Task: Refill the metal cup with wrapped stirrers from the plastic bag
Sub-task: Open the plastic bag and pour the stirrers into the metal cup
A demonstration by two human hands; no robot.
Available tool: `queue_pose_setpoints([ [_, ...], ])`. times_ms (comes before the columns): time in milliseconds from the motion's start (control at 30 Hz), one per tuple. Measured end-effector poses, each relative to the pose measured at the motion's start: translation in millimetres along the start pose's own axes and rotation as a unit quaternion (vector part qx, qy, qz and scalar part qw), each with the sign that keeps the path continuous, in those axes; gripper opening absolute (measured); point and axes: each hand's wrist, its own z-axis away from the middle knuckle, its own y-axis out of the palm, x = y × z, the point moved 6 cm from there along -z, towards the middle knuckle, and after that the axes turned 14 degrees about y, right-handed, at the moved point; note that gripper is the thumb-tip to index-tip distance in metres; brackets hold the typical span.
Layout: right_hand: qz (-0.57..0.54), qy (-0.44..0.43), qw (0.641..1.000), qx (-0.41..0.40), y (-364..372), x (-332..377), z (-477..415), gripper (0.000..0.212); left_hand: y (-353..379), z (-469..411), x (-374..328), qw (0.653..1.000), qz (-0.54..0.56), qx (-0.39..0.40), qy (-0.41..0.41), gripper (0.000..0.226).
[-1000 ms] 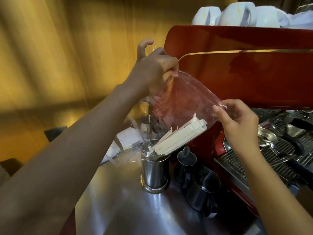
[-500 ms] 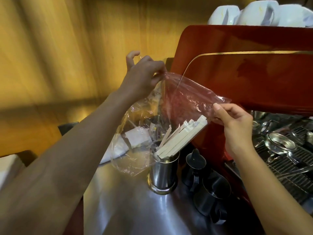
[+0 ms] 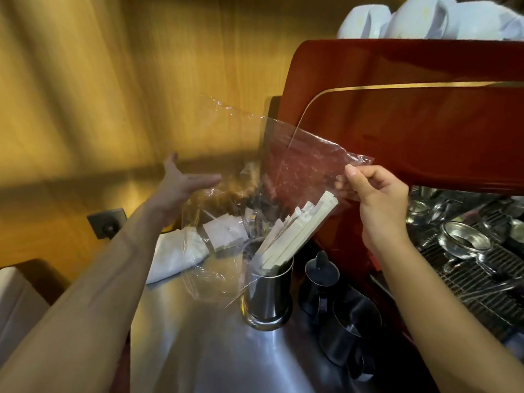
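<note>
Your right hand (image 3: 380, 202) pinches the upper corner of the clear plastic bag (image 3: 297, 171), thumb and fingers (image 3: 354, 177) pressed together on the film, just in front of the red coffee machine (image 3: 411, 123). The bag hangs slack from that corner, draping down and to the left over the metal cup (image 3: 269, 296), with its lower edge reaching the desk (image 3: 198, 350) beside the cup.

Your left hand (image 3: 181, 185) is open, fingers spread and apart, held at the far left side of the bag. It grips nothing; whether it touches the film is hard to tell because the plastic is see-through and the hand is blurred.

The wrapped stirrers (image 3: 297, 231) stand in the cup as a bundle, leaning up and to the right, their upper ends near your right hand. Their lower ends are inside the cup; the upper ends appear to be covered by the bag film.

The cup stands upright on the steel desk, close to the side of the coffee machine. Just to its right stand two dark metal pitchers (image 3: 348, 321), one behind the other. Behind the cup, seen through the bag, lies a folded white cloth (image 3: 175, 253) next to a small white box (image 3: 224, 234). White cups (image 3: 397, 18) sit upside down on top of the machine, and at the far right its drip grate (image 3: 476, 282) carries metal filter baskets.
</note>
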Motion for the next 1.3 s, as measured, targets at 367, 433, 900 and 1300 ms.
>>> queue_pose_setpoints([
  [367, 0.022, 0.038, 0.999, -0.002, 9, -46, 13, 0.008, -8, 11, 38, 1.000, -0.016, -0.020, 0.008, 0.016],
  [433, 0.028, 0.047, 0.998, 0.000, 9, -54, 16, 0.011, -9, 12, 39, 0.999, -0.022, -0.022, 0.007, 0.015],
  [900, 0.082, -0.051, 0.994, -0.041, 33, -9, -13, 0.020, -5, 11, 4, 0.991, -0.093, 0.093, 0.013, 0.027],
  [1300, 0.048, 0.017, 0.999, 0.003, 32, -19, -16, 0.015, 4, 20, 15, 0.992, -0.065, 0.104, 0.005, 0.011],
])
